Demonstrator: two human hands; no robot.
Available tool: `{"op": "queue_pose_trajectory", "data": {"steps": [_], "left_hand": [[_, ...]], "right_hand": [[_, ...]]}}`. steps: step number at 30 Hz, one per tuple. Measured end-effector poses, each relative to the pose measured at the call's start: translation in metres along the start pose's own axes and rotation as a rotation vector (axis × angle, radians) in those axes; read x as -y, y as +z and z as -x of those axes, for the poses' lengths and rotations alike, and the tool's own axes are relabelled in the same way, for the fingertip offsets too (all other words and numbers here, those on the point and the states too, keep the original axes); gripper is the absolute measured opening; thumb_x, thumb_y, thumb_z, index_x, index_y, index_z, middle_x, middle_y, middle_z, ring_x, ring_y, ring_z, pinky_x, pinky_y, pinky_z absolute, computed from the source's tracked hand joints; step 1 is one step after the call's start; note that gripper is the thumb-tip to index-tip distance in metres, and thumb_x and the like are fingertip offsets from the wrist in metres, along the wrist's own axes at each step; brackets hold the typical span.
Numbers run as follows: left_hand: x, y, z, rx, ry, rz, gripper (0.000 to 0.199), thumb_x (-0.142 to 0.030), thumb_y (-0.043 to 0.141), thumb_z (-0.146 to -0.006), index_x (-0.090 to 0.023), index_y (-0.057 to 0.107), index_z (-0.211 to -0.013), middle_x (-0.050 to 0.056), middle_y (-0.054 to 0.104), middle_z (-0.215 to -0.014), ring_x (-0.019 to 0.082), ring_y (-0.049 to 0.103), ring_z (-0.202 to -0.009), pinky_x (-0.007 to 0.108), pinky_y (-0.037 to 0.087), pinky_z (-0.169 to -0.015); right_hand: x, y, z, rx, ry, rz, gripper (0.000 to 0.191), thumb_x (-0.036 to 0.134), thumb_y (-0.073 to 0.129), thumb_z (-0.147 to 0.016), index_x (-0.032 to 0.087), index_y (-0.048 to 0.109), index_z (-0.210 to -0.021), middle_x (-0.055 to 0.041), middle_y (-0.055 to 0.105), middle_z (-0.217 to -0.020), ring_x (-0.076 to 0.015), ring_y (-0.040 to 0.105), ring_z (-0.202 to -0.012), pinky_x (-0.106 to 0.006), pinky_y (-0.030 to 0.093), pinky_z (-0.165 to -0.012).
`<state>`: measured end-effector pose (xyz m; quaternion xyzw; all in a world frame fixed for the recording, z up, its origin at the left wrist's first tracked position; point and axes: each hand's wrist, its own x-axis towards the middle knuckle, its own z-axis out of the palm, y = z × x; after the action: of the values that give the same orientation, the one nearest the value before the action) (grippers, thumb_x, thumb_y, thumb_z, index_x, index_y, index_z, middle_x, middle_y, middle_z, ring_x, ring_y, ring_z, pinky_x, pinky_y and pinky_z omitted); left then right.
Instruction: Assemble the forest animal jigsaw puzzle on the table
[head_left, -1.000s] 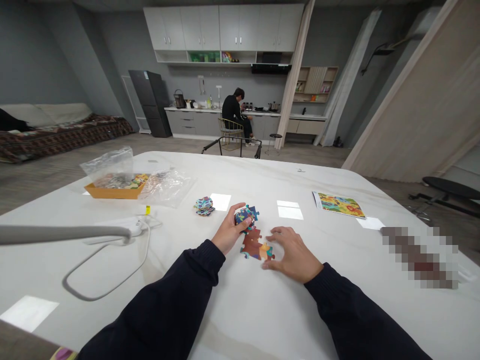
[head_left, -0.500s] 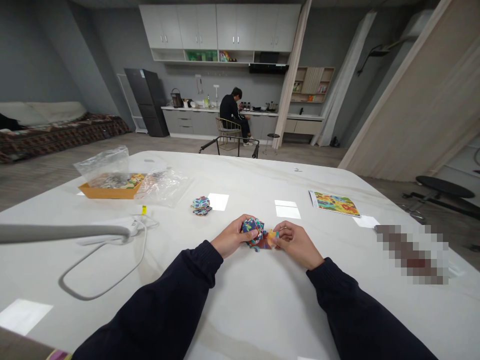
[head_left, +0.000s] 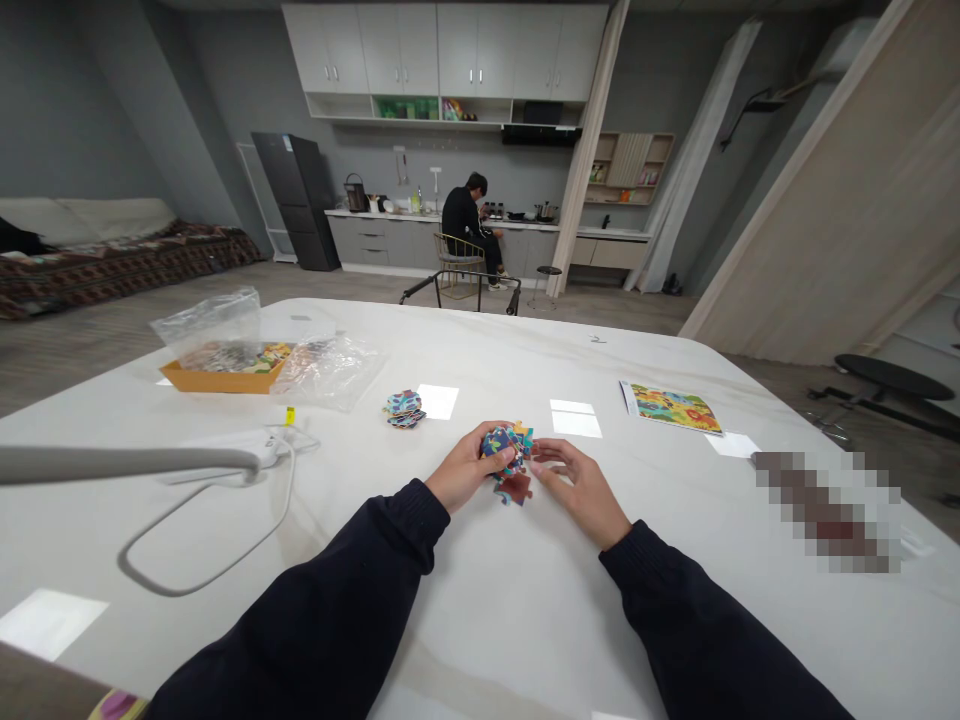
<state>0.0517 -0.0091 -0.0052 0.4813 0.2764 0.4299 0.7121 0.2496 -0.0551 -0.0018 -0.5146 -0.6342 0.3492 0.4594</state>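
My left hand (head_left: 469, 468) is closed round a stack of jigsaw puzzle pieces (head_left: 498, 446), its thumb pressing on the dark blue patterned front. A yellow and teal piece (head_left: 523, 434) sticks out at the stack's upper right. Below the stack shows a reddish-brown piece (head_left: 514, 489); whether it is gripped or lies on the table I cannot tell. Close to the stack's right edge is my right hand (head_left: 581, 490), thumb and fingers apart, with nothing visible between them. Another small pile of puzzle pieces (head_left: 403, 409) rests farther off, to the left.
On the left stand an orange box (head_left: 225, 379) of pieces, a crumpled clear plastic bag (head_left: 330, 370) and a grey stand arm (head_left: 127, 466) with a wire loop. A colourful picture sheet (head_left: 675, 408) lies right, near a blurred-out item (head_left: 825, 515). A person (head_left: 463, 215) sits beyond.
The orange-yellow piece is no longer between my right fingers. A yellow and teal piece now shows at the stack's upper right. My right hand has shifted slightly left.
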Motion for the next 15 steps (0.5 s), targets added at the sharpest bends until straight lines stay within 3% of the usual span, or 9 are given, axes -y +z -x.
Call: {"op": "queue_pose_trajectory", "data": {"steps": [3, 5, 11, 15], "left_hand": [[-0.001, -0.003, -0.003, -0.049, 0.015, 0.060, 0.062, -0.038, 0.090, -0.072, -0.017, 0.059, -0.122, 0.012, 0.073, -0.110, 0.022, 0.070, -0.091, 0.034, 0.053, -0.081], [0.000, -0.003, -0.004, -0.047, 0.010, 0.080, 0.060, -0.037, 0.091, -0.072, -0.016, 0.060, -0.119, 0.011, 0.074, -0.106, 0.021, 0.070, -0.089, 0.034, 0.052, -0.081], [0.000, -0.006, -0.003, 0.008, -0.047, 0.060, 0.054, -0.040, 0.093, -0.069, -0.013, 0.064, -0.107, 0.010, 0.073, -0.100, 0.022, 0.069, -0.091, 0.036, 0.050, -0.088], [-0.002, -0.010, -0.001, 0.040, -0.079, -0.097, 0.056, -0.045, 0.091, -0.071, -0.014, 0.065, -0.110, 0.008, 0.072, -0.096, 0.019, 0.067, -0.082, 0.030, 0.049, -0.076]], "right_hand": [[-0.003, 0.003, 0.006, 0.052, -0.139, 0.441, 0.044, 0.045, 0.084, -0.073, 0.024, 0.071, -0.109, -0.0112, 0.067, -0.115, -0.0327, 0.061, -0.110, -0.054, 0.048, -0.100], [-0.005, 0.004, 0.008, 0.083, -0.177, 0.591, 0.049, 0.042, 0.089, -0.068, 0.024, 0.071, -0.109, -0.0105, 0.066, -0.111, -0.0331, 0.060, -0.107, -0.053, 0.048, -0.098], [-0.012, 0.003, 0.005, 0.110, -0.140, 0.553, 0.026, 0.031, 0.080, -0.079, 0.023, 0.067, -0.100, -0.0068, 0.066, -0.101, -0.0277, 0.063, -0.097, -0.044, 0.051, -0.088], [-0.015, 0.000, 0.002, 0.055, -0.157, 0.554, 0.027, 0.032, 0.078, -0.080, 0.022, 0.064, -0.101, -0.0069, 0.067, -0.102, -0.0263, 0.062, -0.092, -0.043, 0.051, -0.084]]}}
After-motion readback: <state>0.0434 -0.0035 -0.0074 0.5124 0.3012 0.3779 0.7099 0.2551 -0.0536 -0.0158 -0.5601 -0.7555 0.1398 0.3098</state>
